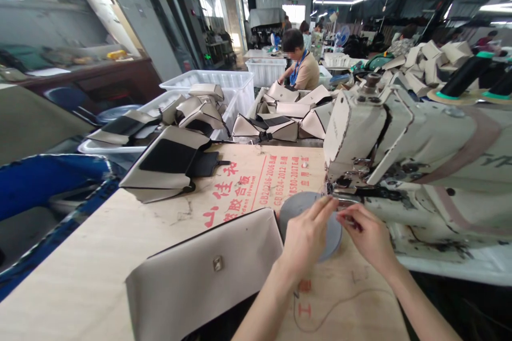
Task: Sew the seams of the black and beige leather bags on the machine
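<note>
My left hand (307,235) is above a round grey disc (294,208) beside the sewing machine (360,170). Its fingers are drawn together, tips close under the machine's needle area; the thumb and anything pinched are hidden. Just to the right, my right hand (367,234) is closed in a pinch, with a small dark thing between the fingers that I cannot make out. The two sets of fingertips nearly meet. Left of my forearm lies a beige bag (192,272) with black edging and a small metal fitting. A loose thread (340,301) curls across the wooden board between my forearms.
Another beige bag with a black panel (168,165) rests on the plywood table (100,256). Beyond are white plastic bins (240,90) piled with similar bags. A blue-lined container (52,186) stands at left. Black thread cones (466,77) rise behind the machine. A co-worker (306,66) sits further back.
</note>
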The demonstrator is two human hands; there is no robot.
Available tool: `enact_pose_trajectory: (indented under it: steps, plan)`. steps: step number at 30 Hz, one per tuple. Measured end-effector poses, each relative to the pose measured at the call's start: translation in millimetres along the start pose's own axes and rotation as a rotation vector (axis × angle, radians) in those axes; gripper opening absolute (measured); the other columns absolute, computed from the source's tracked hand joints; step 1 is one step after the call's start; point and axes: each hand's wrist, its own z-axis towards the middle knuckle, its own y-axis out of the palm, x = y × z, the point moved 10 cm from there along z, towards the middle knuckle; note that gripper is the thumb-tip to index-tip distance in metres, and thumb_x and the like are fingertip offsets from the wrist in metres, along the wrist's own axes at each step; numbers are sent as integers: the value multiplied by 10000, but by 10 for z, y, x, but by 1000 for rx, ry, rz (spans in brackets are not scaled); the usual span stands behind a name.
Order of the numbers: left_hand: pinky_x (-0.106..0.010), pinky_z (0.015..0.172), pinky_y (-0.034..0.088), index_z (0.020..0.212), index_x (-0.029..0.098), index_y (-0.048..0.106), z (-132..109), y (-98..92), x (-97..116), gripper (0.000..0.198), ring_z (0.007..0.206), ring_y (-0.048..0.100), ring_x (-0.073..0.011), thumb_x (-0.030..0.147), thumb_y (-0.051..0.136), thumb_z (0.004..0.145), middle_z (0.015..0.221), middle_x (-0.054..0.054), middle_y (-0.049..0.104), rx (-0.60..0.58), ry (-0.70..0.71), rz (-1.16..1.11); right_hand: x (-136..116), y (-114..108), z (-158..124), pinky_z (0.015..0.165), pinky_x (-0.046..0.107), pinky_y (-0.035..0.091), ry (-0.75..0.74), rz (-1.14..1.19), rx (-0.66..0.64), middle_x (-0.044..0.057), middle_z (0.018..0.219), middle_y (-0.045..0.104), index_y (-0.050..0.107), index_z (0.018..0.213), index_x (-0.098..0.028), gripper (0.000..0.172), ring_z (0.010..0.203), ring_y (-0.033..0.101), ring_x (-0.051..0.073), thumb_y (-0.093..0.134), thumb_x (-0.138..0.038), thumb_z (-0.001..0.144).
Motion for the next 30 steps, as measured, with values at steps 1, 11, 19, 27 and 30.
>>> enact_pose_trajectory:
  steps: [1, 11, 19, 27, 30]
  plan:
    - [-224, 821, 463, 1280, 257, 392, -41, 90, 62, 437, 1039, 550, -134, 116, 354, 868, 1265, -17, 514, -56, 60, -49, 2, 46, -40, 557, 210, 419, 5, 35, -64, 17, 810, 551, 601, 823, -193, 147, 619, 517, 103, 517, -313, 833]
    - [-191, 657, 455, 883, 193, 670, 142, 141, -289, 211, 714, 603, -110, 213, 461, 866, 815, -22, 658, 94, -163, -345, -86, -72, 229, 563, 212, 398, 23, 70, -33, 13, 778, 562, 606, 774, -191, 163, 637, 509, 107, 522, -318, 833]
    - [-200, 664, 433, 922, 208, 638, 310, 148, -486, 186, 736, 599, -118, 233, 466, 853, 904, -10, 656, 188, -314, -286, -24, -275, 268, 578, 225, 439, 5, -153, 266, 43, 809, 596, 628, 814, -178, 165, 624, 549, 112, 554, -325, 810]
    - [-180, 590, 386, 860, 215, 638, 170, 132, -258, 176, 647, 571, -98, 203, 465, 833, 757, 9, 627, -2, -198, -302, -40, -249, 249, 598, 239, 454, -38, -254, 316, 56, 774, 614, 637, 854, -165, 175, 651, 569, 135, 572, -318, 799]
    - [-189, 533, 345, 774, 223, 645, 0, 239, -180, 170, 587, 562, -99, 174, 484, 801, 680, 21, 614, -191, -127, -221, -52, -241, 237, 615, 237, 457, -64, -256, 320, 58, 783, 619, 638, 846, -166, 170, 673, 573, 137, 584, -317, 791]
